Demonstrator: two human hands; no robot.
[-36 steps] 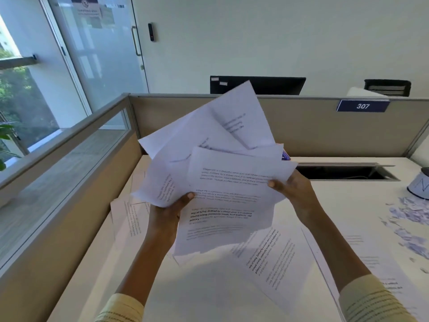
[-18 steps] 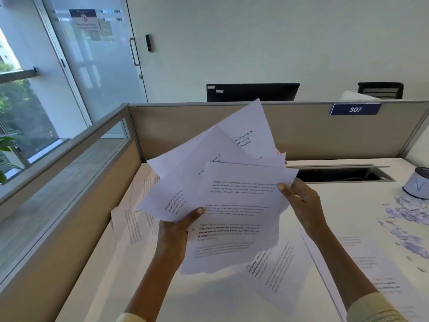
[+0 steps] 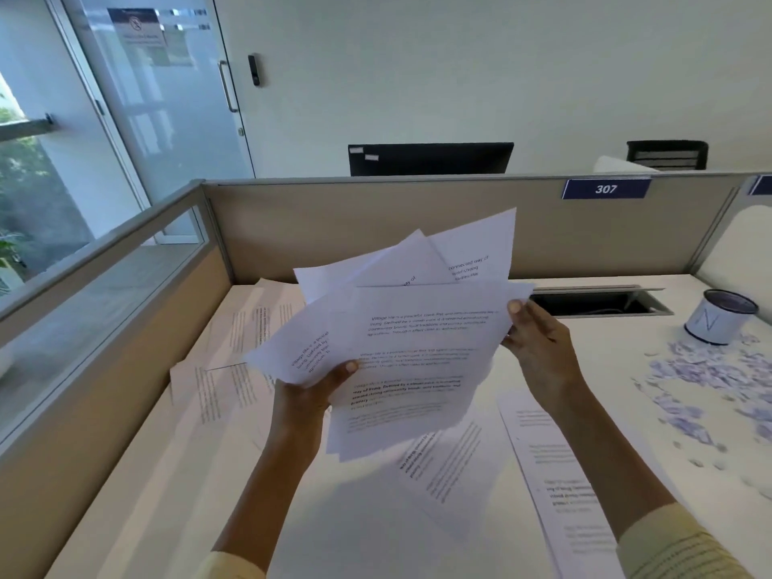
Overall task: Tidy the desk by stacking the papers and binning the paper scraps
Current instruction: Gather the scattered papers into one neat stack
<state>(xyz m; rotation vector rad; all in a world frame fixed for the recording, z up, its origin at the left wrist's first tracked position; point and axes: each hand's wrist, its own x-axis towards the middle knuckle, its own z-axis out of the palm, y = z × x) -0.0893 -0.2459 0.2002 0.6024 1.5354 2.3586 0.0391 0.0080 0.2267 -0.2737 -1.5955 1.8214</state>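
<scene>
1. The left hand (image 3: pixel 307 397) pinched the lower left edge of a fanned, uneven bundle of white printed paper sheets (image 3: pixel 411 344), thumb on top, holding it above the white desk (image 3: pixel 367 532).
2. The right hand (image 3: pixel 539 348) gripped the bundle's right edge.
3. More printed sheets (image 3: pixel 555 486) lay loose on the desk.
4. Torn purplish paper scraps (image 3: pixel 706 382) were scattered at right, beside a small white cylindrical bin (image 3: pixel 716 317).

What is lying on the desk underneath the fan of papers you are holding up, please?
Below the held papers, gripped by the left hand and right hand, a printed sheet lies on the desk. Its upper part is covered, as is the desk directly behind.
</scene>
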